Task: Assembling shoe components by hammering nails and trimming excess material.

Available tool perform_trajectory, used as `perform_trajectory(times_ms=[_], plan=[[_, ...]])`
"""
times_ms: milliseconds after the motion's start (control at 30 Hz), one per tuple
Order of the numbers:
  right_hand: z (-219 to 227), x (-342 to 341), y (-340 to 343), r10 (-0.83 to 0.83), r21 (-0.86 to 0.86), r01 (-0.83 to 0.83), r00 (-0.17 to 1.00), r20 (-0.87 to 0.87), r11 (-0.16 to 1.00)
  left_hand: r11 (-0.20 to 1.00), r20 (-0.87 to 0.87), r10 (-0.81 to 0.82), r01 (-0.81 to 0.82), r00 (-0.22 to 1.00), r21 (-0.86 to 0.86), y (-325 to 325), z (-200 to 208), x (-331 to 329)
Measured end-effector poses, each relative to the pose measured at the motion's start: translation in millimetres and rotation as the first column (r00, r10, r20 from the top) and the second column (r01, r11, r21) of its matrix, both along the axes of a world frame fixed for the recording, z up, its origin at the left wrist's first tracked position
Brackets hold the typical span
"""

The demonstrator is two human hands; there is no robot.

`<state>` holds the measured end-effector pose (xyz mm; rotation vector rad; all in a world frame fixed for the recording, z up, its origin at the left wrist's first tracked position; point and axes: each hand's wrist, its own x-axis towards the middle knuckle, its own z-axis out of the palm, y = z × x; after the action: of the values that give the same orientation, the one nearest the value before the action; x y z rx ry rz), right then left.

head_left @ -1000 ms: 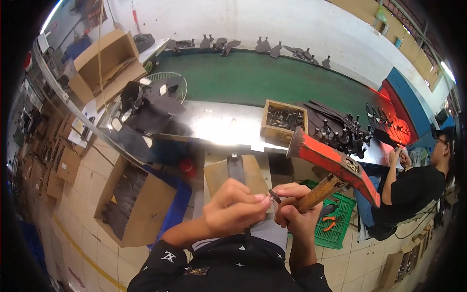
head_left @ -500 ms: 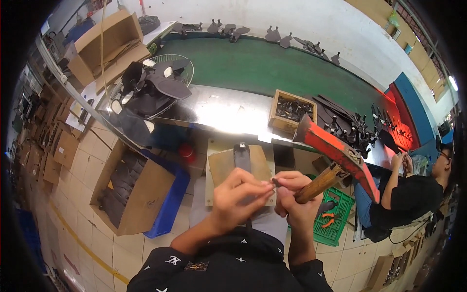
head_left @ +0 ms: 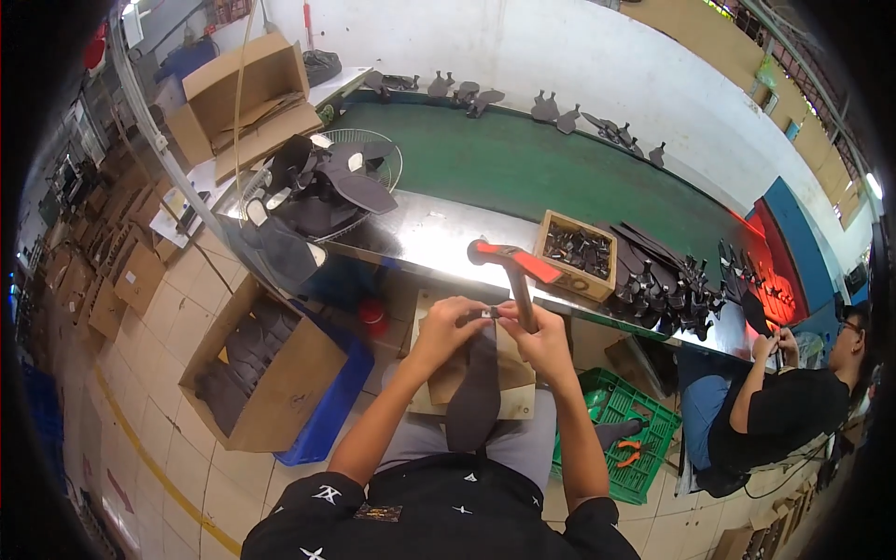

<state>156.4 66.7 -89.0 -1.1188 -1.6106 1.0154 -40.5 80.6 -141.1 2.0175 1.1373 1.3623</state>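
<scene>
A dark, sole-shaped piece (head_left: 473, 403) hangs lengthwise over a pale board (head_left: 516, 405) on my lap, its rounded end toward me. My left hand (head_left: 446, 332) pinches its far, narrow end. There the fingertips of both hands meet at a small shiny fitting (head_left: 489, 314), partly hidden by the fingers. My right hand (head_left: 541, 343) keeps a hammer (head_left: 520, 297) in its grip, wooden handle upright and red head above the hand. With its fingertips the same hand also touches the fitting.
Beyond my hands, a wooden box of small metal parts (head_left: 576, 255) stands on the metal-edged bench (head_left: 425, 233). A wire basket (head_left: 397, 168) of dark pieces is left of it. A carton (head_left: 280, 397) and green crate (head_left: 630, 397) flank me. Another person (head_left: 784, 401) sits at right.
Both hands have moved forward to the piece's far end. The hammer has swung from leaning right to upright. More of the dark piece shows, nearer to me. The view has shifted slightly.
</scene>
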Motion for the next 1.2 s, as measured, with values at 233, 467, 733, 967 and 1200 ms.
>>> perform_trajectory(times_ms=[233, 467, 733, 967, 1200], plan=[[-20, -12, 2, 0.031, -0.090, -0.026, 0.998, 0.050, 0.996, 0.999, 0.040, 0.032, -0.032, 0.999, -0.011, -15, -3, -3], [-10, -10, -3, 0.047, 0.265, -0.105, 0.976, 0.215, 0.958, 0.998, 0.027, -0.004, 0.006, 1.000, -0.065, -11, -12, -4], [-1, -9, -18, -0.117, 0.361, -0.060, 0.886, 0.449, 0.931, 0.946, 0.091, -0.045, 0.072, 0.995, -0.316, -5, -10, -8], [24, -2, -81, -0.128, 0.004, 0.130, 0.976, 0.176, 0.992, 0.821, 0.356, -0.046, 0.239, 0.933, -0.519, -9, 5, -5], [47, 9, -117, -0.111, 0.186, 0.046, 0.928, 0.356, 0.981, 0.865, 0.276, -0.117, 0.235, 0.954, -0.444, -1, -3, -10]])
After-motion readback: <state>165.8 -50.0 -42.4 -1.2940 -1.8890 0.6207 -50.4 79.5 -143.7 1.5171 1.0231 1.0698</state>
